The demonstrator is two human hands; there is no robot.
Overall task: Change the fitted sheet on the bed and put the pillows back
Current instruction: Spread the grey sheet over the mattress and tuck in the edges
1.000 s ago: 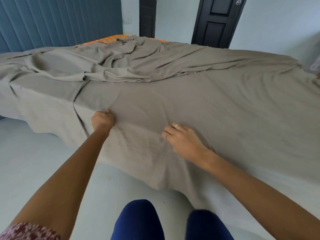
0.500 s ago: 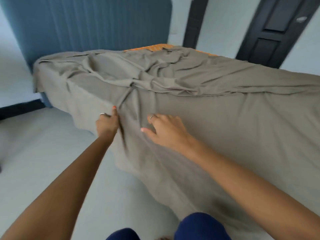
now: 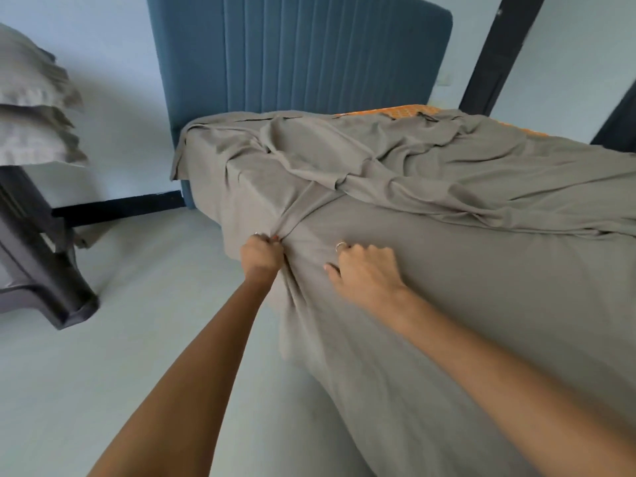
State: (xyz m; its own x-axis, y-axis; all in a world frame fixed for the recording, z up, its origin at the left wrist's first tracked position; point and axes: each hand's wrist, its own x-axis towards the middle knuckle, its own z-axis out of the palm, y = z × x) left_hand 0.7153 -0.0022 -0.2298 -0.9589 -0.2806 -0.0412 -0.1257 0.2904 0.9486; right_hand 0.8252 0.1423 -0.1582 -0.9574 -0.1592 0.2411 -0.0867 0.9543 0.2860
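On the bed (image 3: 378, 173), left hand (image 3: 260, 253) grips grey sheet (image 3: 447, 270); right hand (image 3: 365, 270) presses it, fingers curled.

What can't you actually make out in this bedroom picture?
- Head view: the mattress under the grey sheet is covered, apart from an orange strip at the far edge.
- Fingertips of the left hand are buried in the bunched fabric.
- The right hand hides whether its palm presses the sheet.
- The pillows are cut off by the left edge.
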